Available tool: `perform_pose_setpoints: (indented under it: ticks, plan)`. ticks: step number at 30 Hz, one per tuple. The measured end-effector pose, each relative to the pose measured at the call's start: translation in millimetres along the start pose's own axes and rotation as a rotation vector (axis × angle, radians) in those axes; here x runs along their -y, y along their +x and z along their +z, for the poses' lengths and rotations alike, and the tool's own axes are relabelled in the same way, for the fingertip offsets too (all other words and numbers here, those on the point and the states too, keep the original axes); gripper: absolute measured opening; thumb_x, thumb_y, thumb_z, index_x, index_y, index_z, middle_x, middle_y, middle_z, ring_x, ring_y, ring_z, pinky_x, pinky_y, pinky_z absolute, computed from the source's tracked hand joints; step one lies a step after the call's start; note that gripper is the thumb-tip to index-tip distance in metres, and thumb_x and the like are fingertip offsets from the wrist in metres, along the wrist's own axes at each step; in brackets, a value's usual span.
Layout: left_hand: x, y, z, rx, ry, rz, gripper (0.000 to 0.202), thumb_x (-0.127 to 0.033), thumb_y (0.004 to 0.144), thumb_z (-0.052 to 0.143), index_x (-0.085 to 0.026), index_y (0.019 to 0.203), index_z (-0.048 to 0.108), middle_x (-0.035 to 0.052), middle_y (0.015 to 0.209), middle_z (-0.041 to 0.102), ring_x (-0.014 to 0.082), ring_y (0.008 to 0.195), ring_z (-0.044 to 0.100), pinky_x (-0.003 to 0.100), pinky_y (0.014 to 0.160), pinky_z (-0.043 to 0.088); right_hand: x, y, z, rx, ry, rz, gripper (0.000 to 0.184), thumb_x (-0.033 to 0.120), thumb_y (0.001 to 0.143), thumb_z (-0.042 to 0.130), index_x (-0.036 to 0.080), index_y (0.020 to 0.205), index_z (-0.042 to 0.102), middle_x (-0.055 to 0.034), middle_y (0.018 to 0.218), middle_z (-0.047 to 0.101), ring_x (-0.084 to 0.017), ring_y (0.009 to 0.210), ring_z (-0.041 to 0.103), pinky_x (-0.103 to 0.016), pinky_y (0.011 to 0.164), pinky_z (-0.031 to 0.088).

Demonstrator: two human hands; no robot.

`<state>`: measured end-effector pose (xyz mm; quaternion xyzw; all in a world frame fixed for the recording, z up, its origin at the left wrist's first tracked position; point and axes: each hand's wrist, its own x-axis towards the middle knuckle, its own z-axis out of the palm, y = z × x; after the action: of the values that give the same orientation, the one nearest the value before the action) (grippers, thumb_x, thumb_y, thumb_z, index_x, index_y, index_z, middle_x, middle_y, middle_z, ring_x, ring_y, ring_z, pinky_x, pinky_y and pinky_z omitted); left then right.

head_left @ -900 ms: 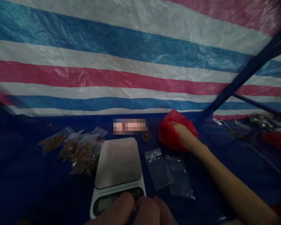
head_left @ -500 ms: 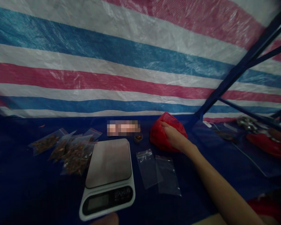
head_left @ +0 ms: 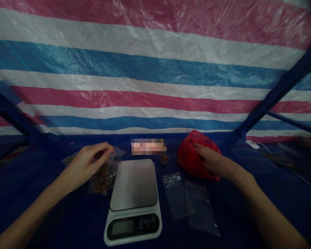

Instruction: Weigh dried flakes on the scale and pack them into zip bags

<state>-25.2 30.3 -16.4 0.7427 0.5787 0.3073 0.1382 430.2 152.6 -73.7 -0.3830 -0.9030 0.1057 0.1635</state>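
My left hand (head_left: 86,163) hovers over several small filled zip bags (head_left: 103,176) left of the scale, fingers curled in a pinch; I cannot make out anything between them. My right hand (head_left: 209,159) rests on a red plastic bag (head_left: 190,155) at the back right, fingers closed on its side. A white kitchen scale (head_left: 134,199) with a grey platform stands between my arms, with nothing on the platform. Two empty clear zip bags (head_left: 189,199) lie flat to the right of the scale.
A tiny round dish (head_left: 164,158) with brown bits sits behind the scale. Everything lies on a dark blue cloth (head_left: 41,214). A striped red, white and blue tarp (head_left: 155,76) rises behind. Dark blue frame bars (head_left: 277,93) slant at both sides.
My left hand has left the scale's front edge and moved up and left over the filled bags. My right hand stays on the red bag. The view has shifted.
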Motion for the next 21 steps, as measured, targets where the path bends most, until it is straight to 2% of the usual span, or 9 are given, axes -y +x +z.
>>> perform_pose_setpoints:
  ticks: [2, 5, 7, 13, 17, 21]
  plan:
    - [20.9, -4.5, 9.3, -0.15, 0.031, -0.031, 0.035, -0.049, 0.1, 0.05, -0.022, 0.09, 0.069, 0.0015, 0.086, 0.073, 0.02, 0.081, 0.068, 0.029, 0.075, 0.052, 0.1, -3.1, 3.9, 0.013, 0.022, 0.023, 0.057, -0.001, 0.08, 0.052, 0.022, 0.126, 0.075, -0.0116, 0.138, 0.071, -0.028, 0.129, 0.067, -0.042, 0.114, 0.053]
    - [44.2, -15.0, 21.3, -0.2, 0.103, -0.008, 0.031, -0.046, 0.101, 0.05, -0.023, 0.096, 0.07, 0.0039, 0.094, 0.073, 0.0225, 0.091, 0.068, 0.033, 0.085, 0.051, 4.7, -4.0, 7.5, -0.018, 0.034, 0.078, 0.053, 0.006, 0.091, 0.049, 0.021, 0.138, 0.068, -0.0137, 0.143, 0.068, -0.029, 0.132, 0.065, -0.045, 0.117, 0.05]
    - [51.5, -19.0, 23.6, -0.216, 0.12, 0.011, 0.03, -0.045, 0.102, 0.05, -0.023, 0.099, 0.07, 0.0047, 0.098, 0.072, 0.0237, 0.096, 0.067, 0.035, 0.089, 0.05, 8.6, -2.2, 7.8, -0.021, 0.009, 0.096, 0.05, 0.008, 0.094, 0.047, 0.018, 0.138, 0.067, -0.0162, 0.143, 0.067, -0.029, 0.131, 0.067, -0.047, 0.117, 0.05]
    - [55.7, -19.8, 13.7, -0.362, 0.148, 0.007, 0.028, -0.04, 0.104, 0.046, -0.024, 0.102, 0.069, 0.0048, 0.102, 0.07, 0.0256, 0.103, 0.064, 0.042, 0.099, 0.048, 11.5, 3.1, 9.2, -0.027, -0.104, 0.094, 0.045, 0.006, 0.092, 0.051, 0.016, 0.13, 0.073, -0.0187, 0.133, 0.072, -0.031, 0.118, 0.073, -0.045, 0.108, 0.057]
    - [57.8, -21.0, 9.0, -0.392, 0.185, -0.032, 0.029, -0.036, 0.104, 0.044, -0.021, 0.106, 0.068, 0.0051, 0.11, 0.066, 0.0269, 0.111, 0.062, 0.047, 0.107, 0.047, 3.2, 0.5, 21.2, -0.061, -0.143, 0.06, 0.043, 0.009, 0.095, 0.051, 0.017, 0.131, 0.073, -0.0193, 0.143, 0.067, -0.033, 0.13, 0.067, -0.051, 0.116, 0.05]
    - [54.9, -23.4, 10.1, -0.398, 0.19, -0.041, 0.027, -0.035, 0.104, 0.043, -0.023, 0.108, 0.067, 0.0049, 0.112, 0.065, 0.0285, 0.113, 0.062, 0.05, 0.108, 0.047, -6.5, -0.6, 35.7, -0.064, -0.155, 0.016, 0.046, 0.009, 0.093, 0.052, 0.018, 0.135, 0.071, -0.0182, 0.144, 0.067, -0.035, 0.137, 0.062, -0.058, 0.118, 0.047]
